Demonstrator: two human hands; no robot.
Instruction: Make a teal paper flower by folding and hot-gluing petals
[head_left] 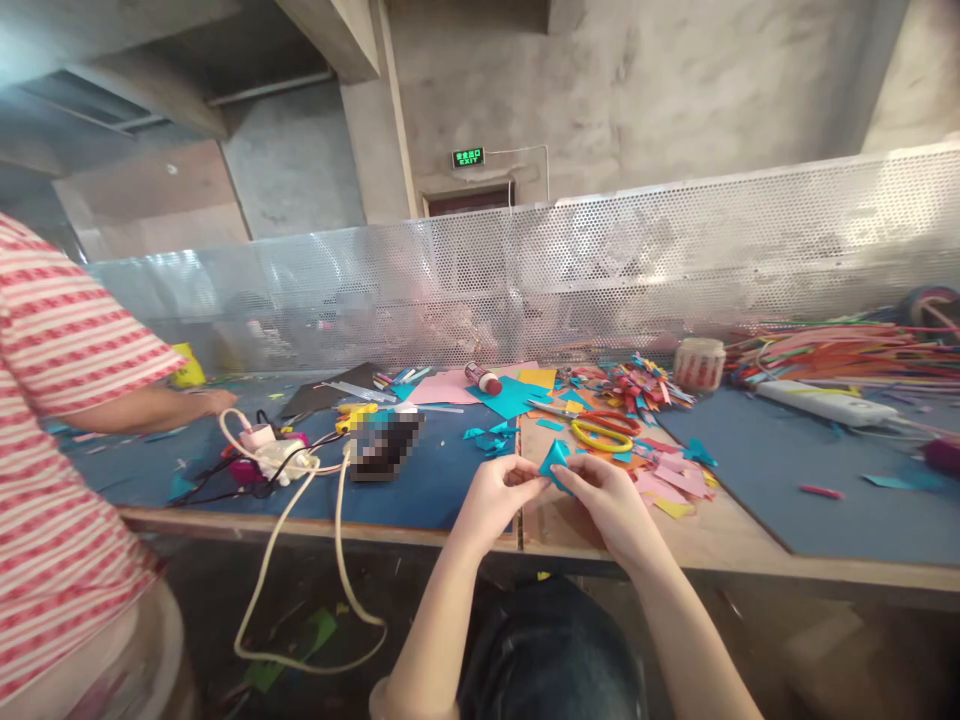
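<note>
A small piece of folded blue paper (555, 456) is pinched between my two hands, just above the table's front edge. My left hand (504, 492) grips its left side with thumb and fingertips. On its right side, the thumb and fingers of my right hand (600, 488) are closed on the same piece. Behind it lie several blue folded paper pieces (491, 438). Yellow-handled scissors (602, 436) and an orange-handled pair rest beyond my right hand. Pink paper scraps (671, 474) are scattered to the right.
A person in a striped shirt (67, 400) stands at the left, one arm over the table. A power strip (289, 460) trails a cable (341, 540) over the edge. Coloured sheets (442, 387), a jar (699, 364) and another power strip (825, 402) lie farther back, before a perforated metal screen (622, 265).
</note>
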